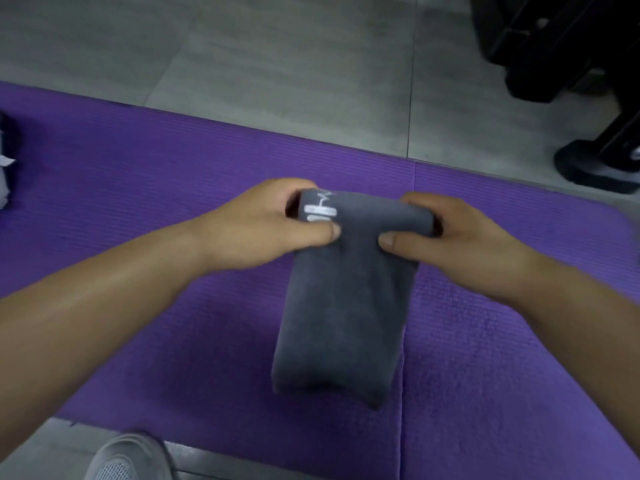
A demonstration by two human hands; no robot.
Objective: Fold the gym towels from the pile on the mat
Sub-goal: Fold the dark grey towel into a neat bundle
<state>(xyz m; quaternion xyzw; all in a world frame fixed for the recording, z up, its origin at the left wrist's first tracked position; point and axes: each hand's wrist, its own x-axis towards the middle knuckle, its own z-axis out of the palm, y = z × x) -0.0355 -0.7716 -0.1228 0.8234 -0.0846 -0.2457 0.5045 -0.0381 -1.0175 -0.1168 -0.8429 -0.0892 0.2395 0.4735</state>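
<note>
A dark grey gym towel (346, 306) with a white logo near its far left corner lies as a narrow folded strip on the purple mat (173, 202). Its far end is curled over into a roll. My left hand (263, 226) grips the left end of that roll, thumb on top and fingers wrapped behind. My right hand (453, 233) grips the right end the same way. The near end of the towel lies flat on the mat.
Grey floor tiles (277, 64) lie beyond the mat. Black gym equipment (561, 46) stands at the top right. A dark and white bundle of cloth (5, 161) sits at the mat's left edge. A grey shoe (128, 459) shows at the bottom.
</note>
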